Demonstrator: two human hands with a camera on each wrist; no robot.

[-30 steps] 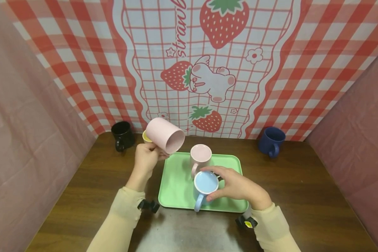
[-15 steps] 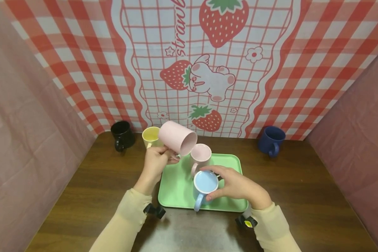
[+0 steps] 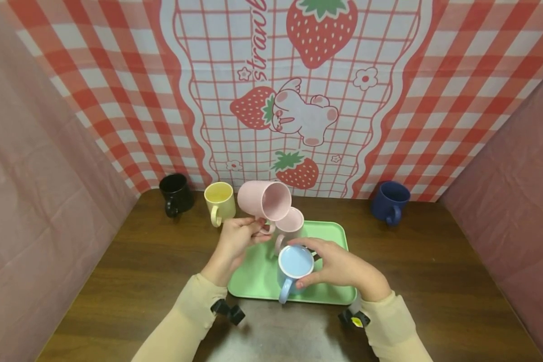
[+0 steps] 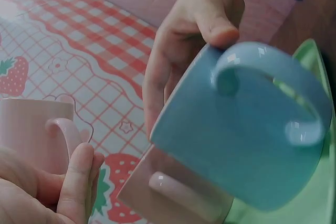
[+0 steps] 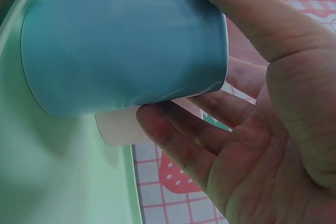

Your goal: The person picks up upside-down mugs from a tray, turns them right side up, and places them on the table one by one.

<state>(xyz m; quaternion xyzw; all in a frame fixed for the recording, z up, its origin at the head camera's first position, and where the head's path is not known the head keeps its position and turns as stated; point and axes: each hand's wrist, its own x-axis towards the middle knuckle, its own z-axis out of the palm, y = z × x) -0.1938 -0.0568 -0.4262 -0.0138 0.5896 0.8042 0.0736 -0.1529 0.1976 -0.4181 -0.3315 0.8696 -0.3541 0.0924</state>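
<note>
My left hand (image 3: 240, 241) pinches the handle of a pink mug (image 3: 255, 198), held up on its side with its mouth facing right and toward me. It overlaps a second pink mug (image 3: 293, 220) standing at the back of the green tray (image 3: 253, 279). Thumb and fingers of my right hand (image 3: 339, 264) curl round the upper part of a light blue mug (image 3: 295, 262) at the tray's front. The blue mug's pale-rimmed round end faces up and its handle points toward me. In the right wrist view, my thumb and fingertips lie against the blue mug (image 5: 126, 45).
A black mug (image 3: 176, 195) and a yellow mug (image 3: 221, 201) stand at the back left of the wooden table (image 3: 434, 281). At the back right is a dark blue mug (image 3: 390, 203). A red checked strawberry cloth (image 3: 298, 60) hangs behind, with pink cloths at both sides.
My left hand has carried the pink mug right and slightly down, turning its mouth more toward me. The yellow mug has come into full view. My right hand stays at the blue mug.
</note>
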